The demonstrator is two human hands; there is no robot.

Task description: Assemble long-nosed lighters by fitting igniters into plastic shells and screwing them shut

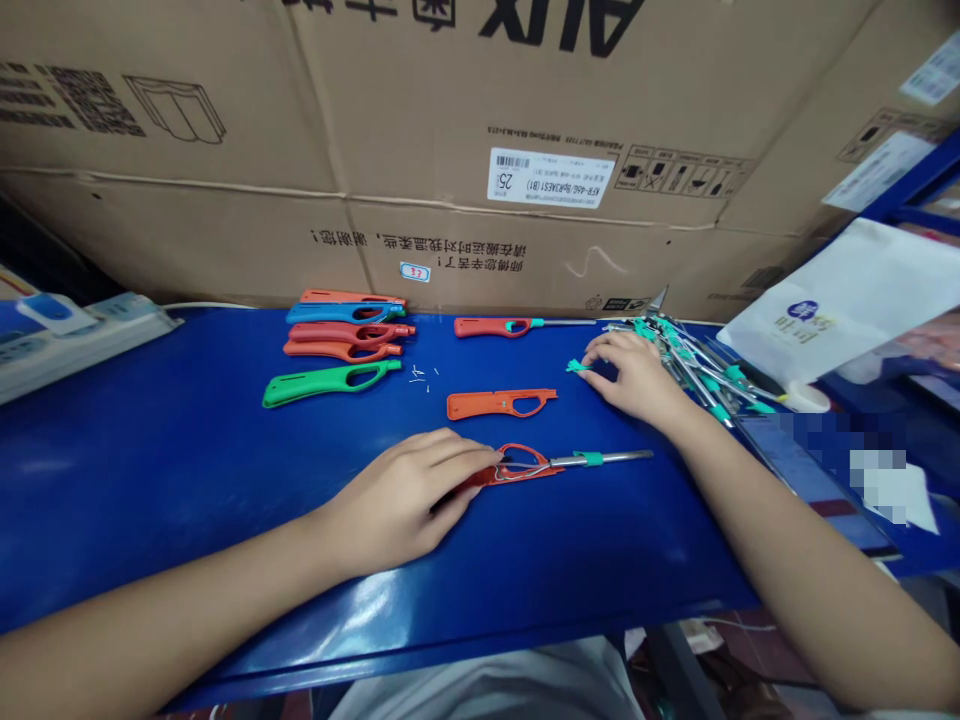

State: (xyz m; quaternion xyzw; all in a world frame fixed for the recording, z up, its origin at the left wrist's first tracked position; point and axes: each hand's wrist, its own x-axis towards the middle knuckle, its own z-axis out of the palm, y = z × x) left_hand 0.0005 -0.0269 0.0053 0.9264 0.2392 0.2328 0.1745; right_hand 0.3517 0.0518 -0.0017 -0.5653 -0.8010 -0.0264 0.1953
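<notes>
My left hand (420,490) is closed around the handle end of an orange lighter half-shell (536,474). A metal lighter tube (619,457) with a green piece on it lies in that shell and points right, and a thin wire runs inside. My right hand (630,370) pinches a small green plastic piece (577,366) between thumb and fingers, just above the table. Between the hands, further back, lies another orange half-shell (495,404). Behind it is a red lighter (487,327) with its metal tube fitted. A pile of metal tubes with green pieces (694,365) lies beside my right hand.
Several coloured handles, among them a green handle (322,384), lie at the back left, near small white scraps (418,375). A power strip (90,340) is at the far left. A large cardboard box (412,210) stands behind the blue table (187,480). At right lies a flat screen device (817,490).
</notes>
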